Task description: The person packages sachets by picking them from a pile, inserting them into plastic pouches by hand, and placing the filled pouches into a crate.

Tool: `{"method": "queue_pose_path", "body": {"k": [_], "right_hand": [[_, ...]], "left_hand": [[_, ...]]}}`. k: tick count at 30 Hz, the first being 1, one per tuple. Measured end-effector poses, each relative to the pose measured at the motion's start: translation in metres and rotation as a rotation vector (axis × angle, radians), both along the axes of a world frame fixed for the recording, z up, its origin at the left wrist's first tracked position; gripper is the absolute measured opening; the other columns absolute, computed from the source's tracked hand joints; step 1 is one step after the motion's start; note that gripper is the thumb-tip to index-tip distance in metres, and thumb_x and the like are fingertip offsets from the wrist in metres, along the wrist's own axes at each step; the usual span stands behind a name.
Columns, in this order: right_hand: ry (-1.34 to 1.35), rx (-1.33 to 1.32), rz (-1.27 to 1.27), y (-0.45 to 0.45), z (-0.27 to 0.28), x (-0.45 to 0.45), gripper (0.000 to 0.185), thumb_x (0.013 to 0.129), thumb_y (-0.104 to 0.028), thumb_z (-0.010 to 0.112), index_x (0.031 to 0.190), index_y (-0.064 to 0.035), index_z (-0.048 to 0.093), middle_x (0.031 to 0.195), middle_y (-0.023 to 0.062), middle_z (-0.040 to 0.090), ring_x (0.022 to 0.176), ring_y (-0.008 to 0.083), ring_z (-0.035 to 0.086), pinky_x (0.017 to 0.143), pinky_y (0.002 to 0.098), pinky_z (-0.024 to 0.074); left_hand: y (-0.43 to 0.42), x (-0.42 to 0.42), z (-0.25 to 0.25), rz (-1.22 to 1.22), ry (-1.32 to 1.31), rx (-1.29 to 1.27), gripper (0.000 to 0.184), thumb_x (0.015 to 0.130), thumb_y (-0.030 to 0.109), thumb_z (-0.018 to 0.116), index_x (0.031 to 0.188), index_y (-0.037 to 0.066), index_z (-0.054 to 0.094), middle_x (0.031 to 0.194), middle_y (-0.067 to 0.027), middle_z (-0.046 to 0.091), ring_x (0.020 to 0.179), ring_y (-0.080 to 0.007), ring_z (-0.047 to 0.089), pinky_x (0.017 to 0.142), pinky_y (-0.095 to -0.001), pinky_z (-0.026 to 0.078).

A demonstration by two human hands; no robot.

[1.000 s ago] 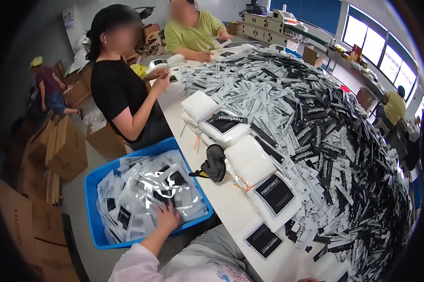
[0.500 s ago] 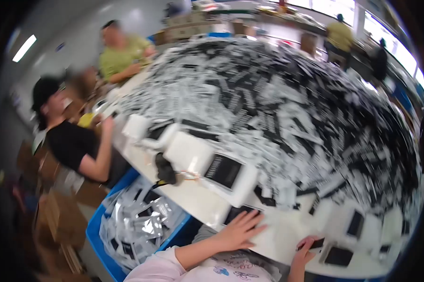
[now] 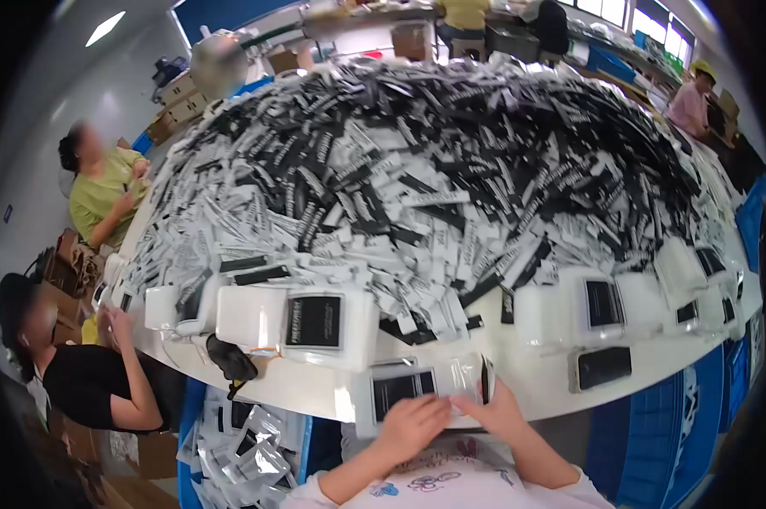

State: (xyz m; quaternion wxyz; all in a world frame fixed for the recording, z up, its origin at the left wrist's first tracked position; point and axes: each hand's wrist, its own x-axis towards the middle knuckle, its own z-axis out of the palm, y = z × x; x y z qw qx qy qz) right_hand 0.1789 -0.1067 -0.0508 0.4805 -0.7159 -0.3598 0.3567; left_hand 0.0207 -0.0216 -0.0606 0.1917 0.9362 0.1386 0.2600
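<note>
My left hand lies over the lower edge of a clear plastic bag with a black panel, its fingers flat and close together. Close beside it, my right hand grips a thin black packet, seen nearly edge-on. The packet stands at the right side of a clear plastic flap; whether it is inside the plastic I cannot tell. A stack of clear bags with a black printed panel lies just beyond my left hand.
A large heap of black and white packets covers the white table. A phone lies at right, near more bag stacks. A black tool is at left. Below stands a blue bin. Co-workers sit at left.
My right hand has come left with the dark packet, next to my left hand. My left hand's spread fingers have drawn together over the bag. The head view has turned.
</note>
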Motion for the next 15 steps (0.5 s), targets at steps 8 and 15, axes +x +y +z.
{"method": "queue_pose_path", "body": {"k": [8,15], "right_hand": [[-0.423,0.239,0.283,0.013,0.045,-0.045,0.035,0.085,-0.029,0.052,0.09,0.0049,0.056,0.076,0.0134,0.06,0.062,0.0186,0.055,0.051,0.0284,0.0435],[0.035,0.012,0.277,0.024,0.014,-0.063,0.031,0.079,-0.022,0.062,0.098,0.0015,0.056,0.082,0.0157,0.061,0.068,0.0167,0.055,0.06,0.0324,0.0447]], "left_hand": [[0.008,-0.025,0.025,0.239,0.007,-0.008,0.088,0.058,0.041,0.07,0.126,0.002,0.029,0.125,-0.0232,0.031,0.109,-0.0374,0.037,0.089,-0.0482,0.031],[0.012,-0.046,0.028,0.287,0.038,-0.115,0.083,0.058,0.036,0.068,0.124,0.001,0.03,0.124,-0.0212,0.032,0.112,-0.039,0.032,0.09,-0.0487,0.027]]}}
